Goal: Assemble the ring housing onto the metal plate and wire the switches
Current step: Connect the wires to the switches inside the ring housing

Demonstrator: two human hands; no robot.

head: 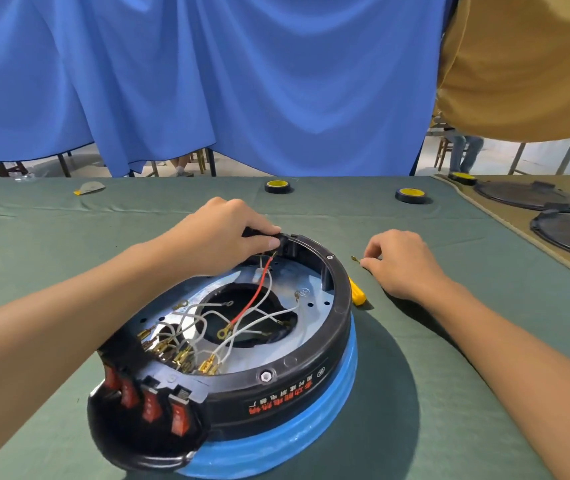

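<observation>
Ring (311, 368) is sitting on the plate (311, 299) atop a blue base (311, 431), switches (150, 403) lining its near-left edge, wires (259, 299) lying loose inside it. Left hand (221, 233) is gripping a black block (269, 235) at the ring's far rim, fingers curled over it. Right hand (401, 261) is resting on the cloth right of the ring, pinching a small brass terminal (355, 259); a yellow screwdriver (358, 292) is lying just beside the ring's right wall.
</observation>
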